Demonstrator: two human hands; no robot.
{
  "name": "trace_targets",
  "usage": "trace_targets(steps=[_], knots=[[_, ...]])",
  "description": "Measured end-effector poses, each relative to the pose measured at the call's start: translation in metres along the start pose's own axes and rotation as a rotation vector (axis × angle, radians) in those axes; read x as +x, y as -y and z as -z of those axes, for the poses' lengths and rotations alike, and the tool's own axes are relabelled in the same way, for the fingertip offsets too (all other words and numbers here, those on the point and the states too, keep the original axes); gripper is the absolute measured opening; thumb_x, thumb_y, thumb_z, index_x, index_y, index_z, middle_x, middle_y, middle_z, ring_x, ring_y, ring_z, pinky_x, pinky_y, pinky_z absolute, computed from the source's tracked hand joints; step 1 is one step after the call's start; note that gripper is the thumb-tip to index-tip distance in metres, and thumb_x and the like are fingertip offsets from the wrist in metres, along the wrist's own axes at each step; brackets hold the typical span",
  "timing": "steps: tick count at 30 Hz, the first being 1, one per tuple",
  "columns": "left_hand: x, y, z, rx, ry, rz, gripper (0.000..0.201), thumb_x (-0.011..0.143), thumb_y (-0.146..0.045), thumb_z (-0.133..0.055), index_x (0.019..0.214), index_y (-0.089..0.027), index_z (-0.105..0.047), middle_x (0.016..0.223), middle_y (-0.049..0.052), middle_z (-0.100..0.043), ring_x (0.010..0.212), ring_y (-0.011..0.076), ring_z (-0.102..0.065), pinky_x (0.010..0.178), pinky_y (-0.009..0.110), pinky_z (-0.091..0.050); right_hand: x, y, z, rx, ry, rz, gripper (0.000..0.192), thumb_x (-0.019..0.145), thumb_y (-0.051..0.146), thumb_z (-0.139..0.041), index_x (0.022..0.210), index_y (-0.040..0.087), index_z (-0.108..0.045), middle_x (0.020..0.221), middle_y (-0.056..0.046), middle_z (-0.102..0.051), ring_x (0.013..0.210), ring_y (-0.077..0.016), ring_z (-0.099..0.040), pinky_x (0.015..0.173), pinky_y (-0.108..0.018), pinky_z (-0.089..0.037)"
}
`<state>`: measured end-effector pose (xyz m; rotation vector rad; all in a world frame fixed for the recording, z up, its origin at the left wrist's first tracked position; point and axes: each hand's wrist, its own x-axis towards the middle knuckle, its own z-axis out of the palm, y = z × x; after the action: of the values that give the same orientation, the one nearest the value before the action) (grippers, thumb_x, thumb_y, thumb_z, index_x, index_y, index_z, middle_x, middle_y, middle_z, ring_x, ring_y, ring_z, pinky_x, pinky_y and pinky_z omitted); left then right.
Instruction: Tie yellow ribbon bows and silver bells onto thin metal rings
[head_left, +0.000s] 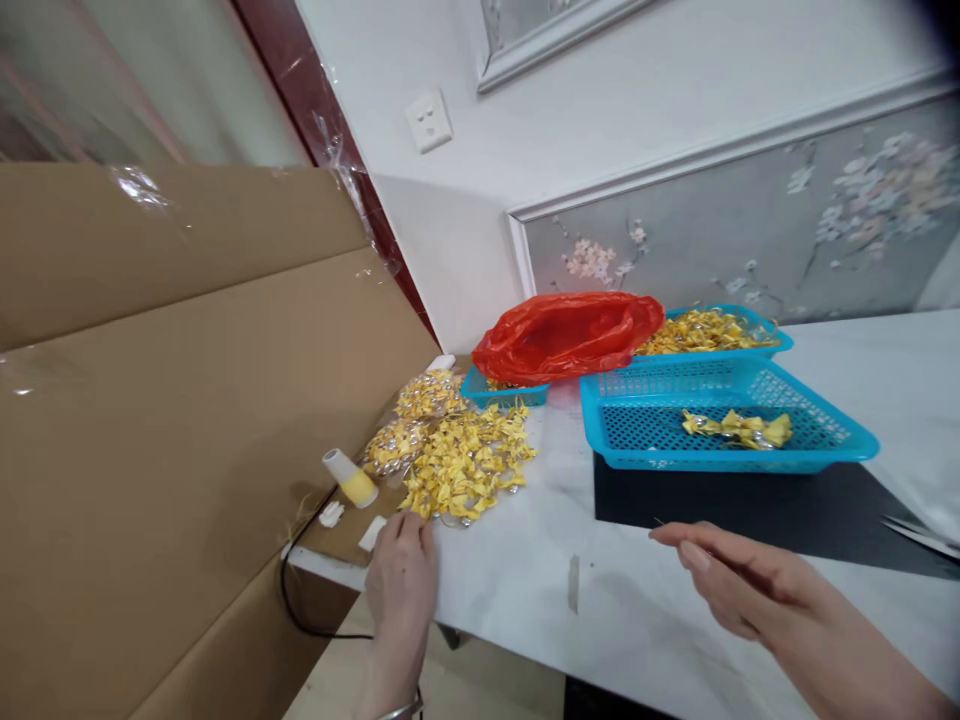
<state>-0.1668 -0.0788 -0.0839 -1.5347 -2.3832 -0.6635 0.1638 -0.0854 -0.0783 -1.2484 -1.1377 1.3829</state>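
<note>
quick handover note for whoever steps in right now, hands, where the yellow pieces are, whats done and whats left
Left hand: at the near edge of the pile of yellow folded pieces, fingertips touching it; whether it grips one I cannot tell.
Right hand: raised over the white table, thumb and forefinger pinched on what looks like a thin needle.
Things: front blue basket holds only a short string of yellow pieces. Back blue basket is heaped with them, beside a red plastic bag.
Done: little in the front basket.
Left: most of the pile remains loose.
</note>
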Motion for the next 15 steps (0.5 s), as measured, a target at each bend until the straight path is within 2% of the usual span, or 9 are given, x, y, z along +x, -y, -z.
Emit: trace_targets(steps=[3,5,8,11,13,15], knots=[[0.007,-0.002,-0.002,0.103,0.025,-0.033,0.025,0.093,-0.029,-0.06,0.115,-0.017,-0.063,0.118,0.008,-0.066,0.098,0.0233,-0.066,0.083,0.044,-0.056,0.0,-0.003,0.015,0.038,-0.053,-0.01,0.049,0.073,0.066,-0.067,0.097,0.024,-0.077,0.076,-0.004,-0.058,0.063,-0.0152,-0.04,0.052,-0.026,-0.035],[0.012,-0.001,-0.002,0.138,0.032,-0.041,0.024,0.093,-0.029,-0.06,0.114,-0.017,-0.063,0.115,0.008,-0.067,0.096,0.0225,-0.067,0.081,0.043,-0.056,0.001,-0.008,0.026,0.074,-0.042,-0.028,0.049,0.074,0.065,-0.068,0.101,0.025,-0.076,0.081,-0.004,-0.06,0.064,-0.0151,-0.043,0.052,-0.025,-0.037],[0.019,0.003,0.0,0.14,0.019,-0.052,0.02,0.093,-0.029,-0.06,0.106,-0.015,-0.065,0.109,0.008,-0.069,0.094,0.0224,-0.067,0.082,0.043,-0.056,0.002,-0.015,0.043,0.092,0.005,-0.044,0.05,0.078,0.064,-0.067,0.108,0.025,-0.073,0.072,-0.002,-0.055,0.061,-0.0137,-0.041,0.053,-0.025,-0.037],[0.022,0.003,0.004,0.097,-0.013,-0.084,0.024,0.091,-0.025,-0.054,0.103,-0.01,-0.068,0.099,0.016,-0.072,0.094,0.0303,-0.068,0.085,0.045,-0.054,0.002,-0.018,0.06,0.154,-0.004,-0.031,0.051,0.079,0.063,-0.066,0.109,0.022,-0.073,0.069,-0.002,-0.053,0.06,-0.0138,-0.042,0.054,-0.026,-0.038],[0.022,-0.001,0.009,0.055,-0.04,-0.093,0.034,0.088,-0.029,-0.05,0.107,-0.008,-0.069,0.089,0.019,-0.072,0.085,0.0369,-0.069,0.078,0.049,-0.054,0.0,-0.014,0.073,0.23,-0.056,0.007,0.05,0.079,0.062,-0.067,0.106,0.021,-0.074,0.075,-0.004,-0.058,0.061,-0.0141,-0.045,0.054,-0.028,-0.038],[0.021,-0.009,0.016,-0.008,-0.094,-0.109,0.042,0.086,-0.034,-0.047,0.111,-0.007,-0.068,0.101,0.023,-0.071,0.091,0.0407,-0.068,0.08,0.052,-0.053,-0.005,-0.007,0.086,0.295,-0.123,0.056,0.046,0.077,0.059,-0.071,0.102,0.021,-0.076,0.079,-0.006,-0.061,0.058,-0.0131,-0.045,0.051,-0.028,-0.037]])
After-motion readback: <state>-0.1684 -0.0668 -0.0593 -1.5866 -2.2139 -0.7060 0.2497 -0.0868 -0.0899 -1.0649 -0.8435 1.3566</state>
